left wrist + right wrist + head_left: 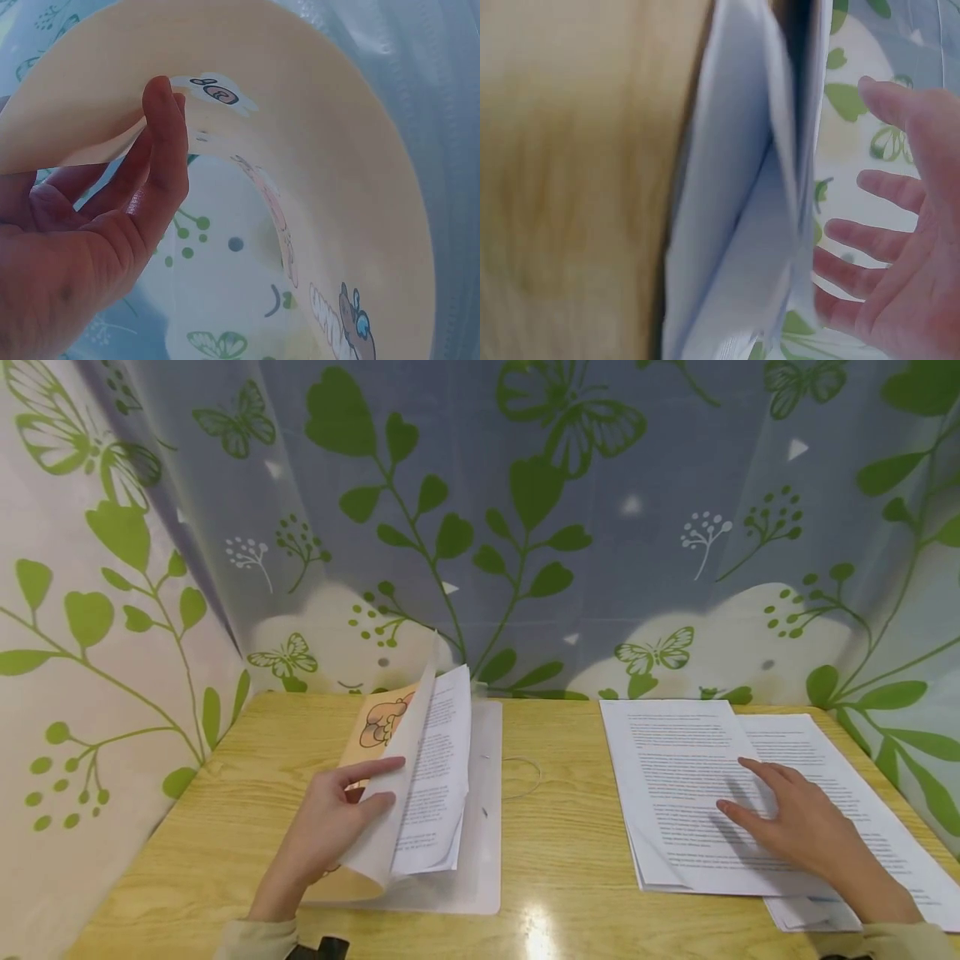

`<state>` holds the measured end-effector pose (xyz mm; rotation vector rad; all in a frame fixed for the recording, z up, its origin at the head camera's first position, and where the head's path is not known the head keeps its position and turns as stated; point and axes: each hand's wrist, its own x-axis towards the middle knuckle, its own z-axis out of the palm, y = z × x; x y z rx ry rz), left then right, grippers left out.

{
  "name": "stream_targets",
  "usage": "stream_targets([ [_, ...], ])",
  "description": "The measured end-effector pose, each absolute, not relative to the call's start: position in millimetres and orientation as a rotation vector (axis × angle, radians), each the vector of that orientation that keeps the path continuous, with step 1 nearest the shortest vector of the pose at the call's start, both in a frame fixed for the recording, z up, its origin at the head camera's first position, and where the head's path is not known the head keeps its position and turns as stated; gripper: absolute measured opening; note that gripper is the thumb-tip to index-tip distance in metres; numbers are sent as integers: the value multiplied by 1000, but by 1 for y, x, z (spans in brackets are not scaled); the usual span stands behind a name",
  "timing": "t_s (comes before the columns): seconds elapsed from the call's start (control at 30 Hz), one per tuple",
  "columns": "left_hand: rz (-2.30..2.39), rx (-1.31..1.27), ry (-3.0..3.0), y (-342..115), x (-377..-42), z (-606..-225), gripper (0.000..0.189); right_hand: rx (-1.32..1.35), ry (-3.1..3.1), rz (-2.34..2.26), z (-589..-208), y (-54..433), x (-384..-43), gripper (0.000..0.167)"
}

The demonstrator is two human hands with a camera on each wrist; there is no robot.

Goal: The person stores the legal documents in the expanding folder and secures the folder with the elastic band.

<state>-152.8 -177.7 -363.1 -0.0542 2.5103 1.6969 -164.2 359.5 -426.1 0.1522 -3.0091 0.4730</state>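
My left hand pinches a bendy cream cover printed with cartoon drawings, holding it raised and curved. In the left wrist view the cover arches over my fingers. Beneath it lean printed sheets, their edges slightly fanned, on a pale translucent folder back. On the right, my right hand hovers with spread fingers over a stack of printed pages. The right wrist view shows these fingers apart, beside the loose paper edges, and nothing is in the palm.
A second pile of printed sheets lies partly under the first stack at the right. A thin elastic loop sticks out from the folder's right edge. The wooden table backs onto a leaf-and-butterfly curtain, which also flanks both sides.
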Motion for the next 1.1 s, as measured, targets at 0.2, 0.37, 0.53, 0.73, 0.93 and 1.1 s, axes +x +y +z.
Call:
stream_targets([
  [0.2,1739,-48,2468,-178,-155,-364,43,116,-3050,462,-426,372,-166,82],
  [0.37,1753,-50,2455,-179,-156,-364,44,103,-3081,450,-427,378,-169,83],
  [0.53,1742,-59,2470,-179,-157,-363,43,90,-3130,435,-429,383,-172,87],
  [0.73,1758,-42,2454,-180,-156,-364,43,123,-3162,399,-431,385,-177,95],
  [0.93,1767,-25,2440,-180,-156,-365,43,144,-3142,409,-429,386,-180,98],
  [1.1,1768,-33,2432,-180,-157,-365,44,148,-3161,429,-426,389,-184,99],
])
